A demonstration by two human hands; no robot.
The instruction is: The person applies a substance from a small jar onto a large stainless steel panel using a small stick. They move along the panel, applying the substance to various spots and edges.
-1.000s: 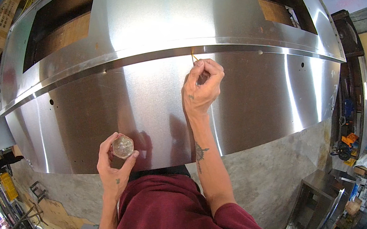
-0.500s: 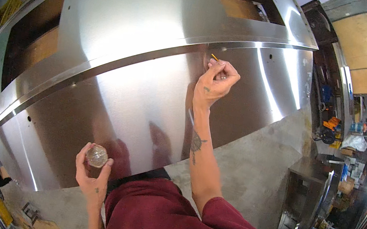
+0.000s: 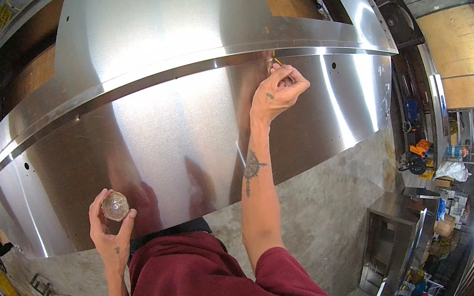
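My left hand (image 3: 107, 242) is curled round a small, clear round cup (image 3: 116, 206), its opening facing up. It is over the near left part of a large brushed-steel cabinet (image 3: 160, 130). My right hand (image 3: 279, 96) pinches a thin yellow stick (image 3: 277, 61), like a fine brush handle, between thumb and fingertips. The stick's tip is at the seam just below the long raised steel lip (image 3: 220, 58). Whether the tip touches the metal I cannot tell. The cup's contents are hard to make out.
Two rectangular openings cut the far steel face, one at left (image 3: 27, 64) and one at right (image 3: 295, 5). Concrete floor (image 3: 314, 202) lies at right. Beyond are a steel frame cabinet (image 3: 390, 232), wooden panels (image 3: 462, 56), an orange tool (image 3: 421, 147) and cluttered shelves.
The stick in my right hand has come up to the seam under the lip. My left hand still holds the cup. The whole view has shifted slightly.
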